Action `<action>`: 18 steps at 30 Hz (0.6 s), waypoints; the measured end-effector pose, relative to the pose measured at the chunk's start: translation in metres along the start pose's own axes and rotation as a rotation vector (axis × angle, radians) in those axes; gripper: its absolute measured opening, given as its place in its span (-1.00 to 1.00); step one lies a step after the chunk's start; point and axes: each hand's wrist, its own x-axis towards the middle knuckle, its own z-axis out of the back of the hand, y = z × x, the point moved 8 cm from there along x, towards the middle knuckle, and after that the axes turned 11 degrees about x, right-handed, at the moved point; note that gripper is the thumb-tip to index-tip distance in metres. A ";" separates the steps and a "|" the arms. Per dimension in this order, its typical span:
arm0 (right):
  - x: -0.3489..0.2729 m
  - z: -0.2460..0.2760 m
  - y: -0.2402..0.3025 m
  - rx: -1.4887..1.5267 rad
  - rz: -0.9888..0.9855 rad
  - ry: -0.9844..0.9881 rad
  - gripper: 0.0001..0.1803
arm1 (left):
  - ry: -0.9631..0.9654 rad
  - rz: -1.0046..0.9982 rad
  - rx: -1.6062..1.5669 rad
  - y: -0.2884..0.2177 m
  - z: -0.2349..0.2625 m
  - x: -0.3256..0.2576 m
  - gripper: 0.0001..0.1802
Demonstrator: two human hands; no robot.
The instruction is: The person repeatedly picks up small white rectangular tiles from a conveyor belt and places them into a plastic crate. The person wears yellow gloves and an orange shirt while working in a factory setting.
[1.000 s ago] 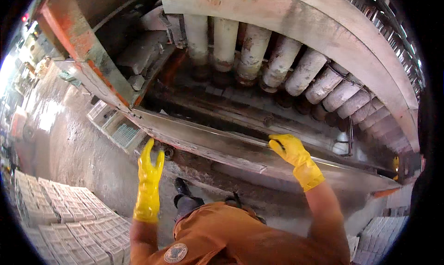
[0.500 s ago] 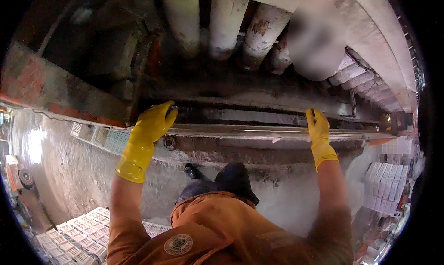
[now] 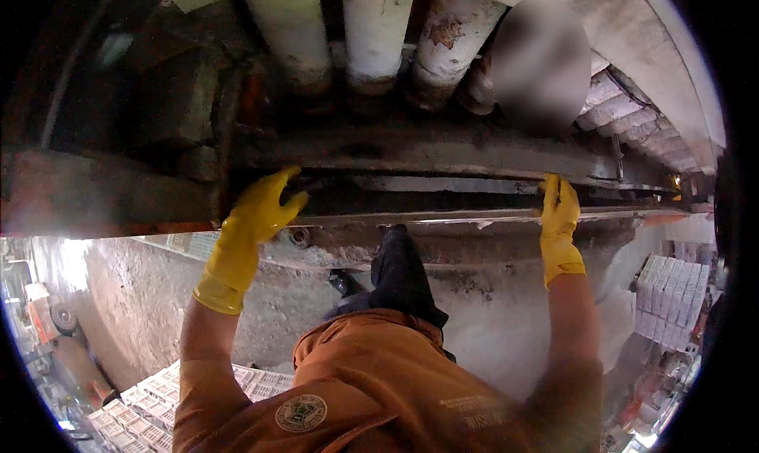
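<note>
My left hand (image 3: 267,208), in a yellow rubber glove, hangs over the left end of a long dark slot (image 3: 371,201), thumb and fingers apart. My right hand (image 3: 560,212), gloved alike, reaches over the same slot farther right, fingers stretched forward and slightly bent. I see nothing held in either hand. A wet-looking metal rail (image 3: 427,217) runs along the slot's near edge, between the hands. Beyond the slot lies a long grey beam (image 3: 443,154). What the right fingertips touch is hard to make out.
Thick, worn pale rollers (image 3: 378,34) stand behind the beam. White slotted plastic crates or trays (image 3: 150,398) are stacked at lower left, more white stacks (image 3: 672,291) at right. A rusty-edged panel (image 3: 103,196) lies left. A blurred patch hides part of the upper right.
The view has shifted, and the panel and rail now look more level. Both hands remain over the slot; the right one appears slightly higher and farther right. One knee reaches closer to the rail.
</note>
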 end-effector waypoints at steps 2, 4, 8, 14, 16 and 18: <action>-0.003 0.003 0.002 -0.083 0.134 0.028 -0.66 | 0.019 -0.032 0.000 -0.002 -0.003 0.000 -0.35; -0.004 0.005 -0.001 -0.279 0.396 0.080 -0.71 | 0.002 -0.126 0.020 -0.001 -0.008 0.003 -0.33; -0.030 0.005 0.022 -0.281 0.503 0.185 -0.78 | -0.004 0.050 0.226 0.021 -0.003 0.043 -0.32; -0.052 0.014 0.020 -0.251 0.465 0.219 -0.77 | -0.125 0.227 0.307 0.069 -0.028 0.135 -0.37; -0.061 0.013 0.032 -0.198 0.483 0.181 -0.76 | -0.113 0.233 0.269 0.120 -0.059 0.167 -0.41; -0.063 0.007 0.030 -0.222 0.413 0.271 -0.75 | -0.198 0.209 0.432 0.175 -0.080 0.186 -0.41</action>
